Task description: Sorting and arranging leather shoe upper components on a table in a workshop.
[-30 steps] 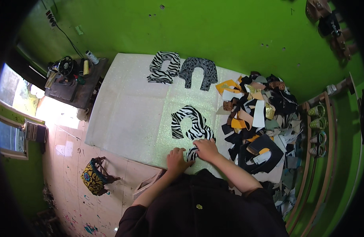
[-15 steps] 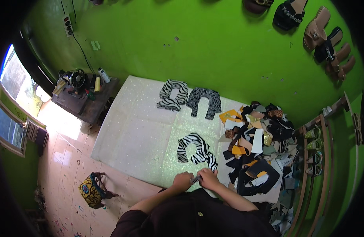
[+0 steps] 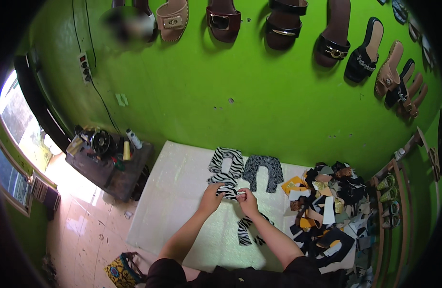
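My left hand (image 3: 211, 198) and my right hand (image 3: 248, 202) are both reached forward over the white sheet (image 3: 175, 192). A black-and-white zebra-print piece (image 3: 229, 193) is held between them, with the fingers of each hand closed on an end of it. Just beyond lie more zebra-print pieces (image 3: 234, 162), bent in a curve, touching or overlapping the held one. To their right is a grey-and-black speckled U-shaped piece (image 3: 273, 175). Another zebra-print piece (image 3: 243, 232) lies nearer me, partly covered by my right forearm.
A heap of colourful material scraps (image 3: 329, 204) covers the right end of the sheet. At the left stands a dark table with a sewing machine (image 3: 101, 141). Sandals (image 3: 223, 21) hang on the green wall, and a wooden rack (image 3: 380, 225) with shoes is at far right. A patterned stool (image 3: 119, 273) is near left.
My hands have moved forward from the sheet's near edge, where they gripped a small greyish thing, to the zebra-print pieces. The view has tilted up, showing more of the wall.
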Demonstrator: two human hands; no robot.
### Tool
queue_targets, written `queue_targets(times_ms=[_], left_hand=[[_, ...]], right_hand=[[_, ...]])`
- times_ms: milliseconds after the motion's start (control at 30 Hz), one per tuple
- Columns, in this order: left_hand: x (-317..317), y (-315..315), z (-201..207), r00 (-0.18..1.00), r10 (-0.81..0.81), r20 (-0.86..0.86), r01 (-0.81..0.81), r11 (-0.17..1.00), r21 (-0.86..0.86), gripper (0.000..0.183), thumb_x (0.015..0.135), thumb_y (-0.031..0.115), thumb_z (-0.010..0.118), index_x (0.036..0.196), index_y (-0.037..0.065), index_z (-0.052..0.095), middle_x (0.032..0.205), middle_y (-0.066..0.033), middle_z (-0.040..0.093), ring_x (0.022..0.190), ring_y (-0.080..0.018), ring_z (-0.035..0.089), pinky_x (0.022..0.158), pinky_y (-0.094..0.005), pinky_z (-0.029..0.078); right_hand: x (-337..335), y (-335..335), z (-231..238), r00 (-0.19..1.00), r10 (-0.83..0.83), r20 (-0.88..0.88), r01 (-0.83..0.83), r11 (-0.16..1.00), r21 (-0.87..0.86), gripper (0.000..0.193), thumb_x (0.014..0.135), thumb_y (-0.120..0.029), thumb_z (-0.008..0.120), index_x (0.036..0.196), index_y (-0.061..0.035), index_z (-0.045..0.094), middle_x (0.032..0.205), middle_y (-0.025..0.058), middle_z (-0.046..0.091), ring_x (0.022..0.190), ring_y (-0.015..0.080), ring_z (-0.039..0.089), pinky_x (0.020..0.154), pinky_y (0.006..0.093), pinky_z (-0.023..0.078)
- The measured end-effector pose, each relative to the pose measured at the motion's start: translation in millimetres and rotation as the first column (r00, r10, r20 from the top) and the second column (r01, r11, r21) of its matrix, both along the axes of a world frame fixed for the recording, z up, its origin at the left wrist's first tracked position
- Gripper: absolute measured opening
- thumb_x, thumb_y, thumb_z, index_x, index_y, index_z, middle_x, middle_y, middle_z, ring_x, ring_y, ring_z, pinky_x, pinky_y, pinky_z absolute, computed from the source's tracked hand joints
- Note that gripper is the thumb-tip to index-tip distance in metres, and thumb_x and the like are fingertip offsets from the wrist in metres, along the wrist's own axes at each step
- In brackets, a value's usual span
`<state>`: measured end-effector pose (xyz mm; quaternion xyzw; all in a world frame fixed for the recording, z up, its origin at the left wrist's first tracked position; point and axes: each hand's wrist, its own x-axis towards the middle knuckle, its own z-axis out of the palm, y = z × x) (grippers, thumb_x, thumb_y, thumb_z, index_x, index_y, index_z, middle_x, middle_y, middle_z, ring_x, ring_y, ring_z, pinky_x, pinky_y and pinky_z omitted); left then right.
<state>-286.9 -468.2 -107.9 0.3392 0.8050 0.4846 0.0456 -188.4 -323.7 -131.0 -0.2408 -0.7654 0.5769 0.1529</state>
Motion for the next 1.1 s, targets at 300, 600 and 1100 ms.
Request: queue_targets(times_ms=[300, 600, 1100], left_hand=[[-96, 25, -53, 0.999, 0.009, -0.054, -0.015, 0.993, -0.117, 0.032, 0.073, 0.01, 0.069, 0.104, 0.003, 0.062, 0.102, -0.0166, 0.059, 0.098, -0.0322, 0.056, 0.087, -0.0368, 0.045], [-92, 33, -49, 0.95, -0.039, -0.311, -0.067, 0.944, -0.323, 0.028, 0.075, 0.021, 0.065, 0.102, 0.013, 0.065, 0.096, -0.0068, 0.059, 0.094, -0.026, 0.054, 0.078, -0.0403, 0.042], [117, -1, -81, 0.995, -0.057, 0.076, 0.082, 0.915, -0.394, 0.069, 0.07, 0.043, 0.072, 0.119, 0.0, 0.048, 0.101, -0.0174, 0.057, 0.096, -0.0325, 0.055, 0.08, -0.0432, 0.043]], right_hand=[[-94, 3, -37, 0.968, -0.249, -0.023, 0.245, 0.931, 0.271, 0.008, 0.076, -0.007, 0.061, 0.084, -0.0035, 0.061, 0.072, 0.0114, 0.061, 0.065, 0.0216, 0.059, 0.062, 0.0323, 0.047], [-92, 10, -41, 0.901, -0.345, 0.262, 0.14, 0.805, 0.576, 0.013, 0.081, -0.023, 0.056, 0.087, -0.0171, 0.066, 0.094, 0.0105, 0.055, 0.099, 0.0296, 0.051, 0.08, 0.0475, 0.037], [134, 26, -13, 0.62, -0.346, 0.705, 0.068, 0.918, 0.391, 0.075, 0.056, -0.046, 0.078, 0.117, -0.0096, 0.051, 0.118, 0.0126, 0.049, 0.114, 0.029, 0.044, 0.093, 0.0492, 0.032]])
